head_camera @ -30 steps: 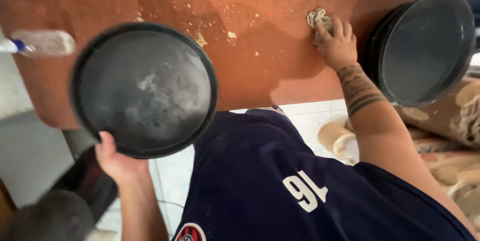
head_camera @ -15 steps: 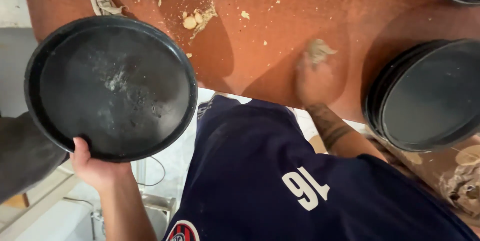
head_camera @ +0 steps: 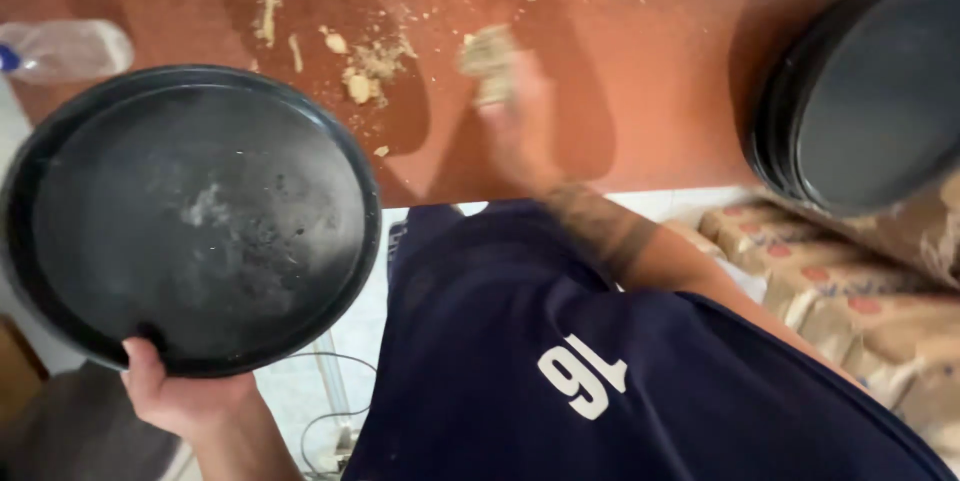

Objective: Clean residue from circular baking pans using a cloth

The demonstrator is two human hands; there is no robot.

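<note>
At the far left, a clear plastic bottle (head_camera: 65, 49) is lying on its side on the reddish-brown table (head_camera: 660, 91), just beyond the upper rim of the round black pan (head_camera: 190, 216). The pan is being held off the table edge, over the floor, tilted so its dusty inside is facing the camera. The left hand (head_camera: 180, 396) is gripping it at the lower rim, thumb hooked over the lip and the fingers hidden behind the underside.

Handling judgement: the pan is looking stiff, probably metal, and moderately heavy for a one-handed rim hold. The raised lip is the proper holding point. The floury film inside may be making the surface slick, so a hold on the lip is safer than one on the flat base.

Moving right, dough scraps (head_camera: 365, 66) and crumbs are lying scattered on the table. Beside them the right hand (head_camera: 515, 116) is blurred by motion and is pressing a pale dough lump (head_camera: 488, 53) against the tabletop. Whether its fingers are curled around the lump or lying flat on it cannot be told.

At the far right, a stack of black pans (head_camera: 875, 91) is resting on the table corner, above brown paper sacks (head_camera: 850, 281) piled below.
</note>
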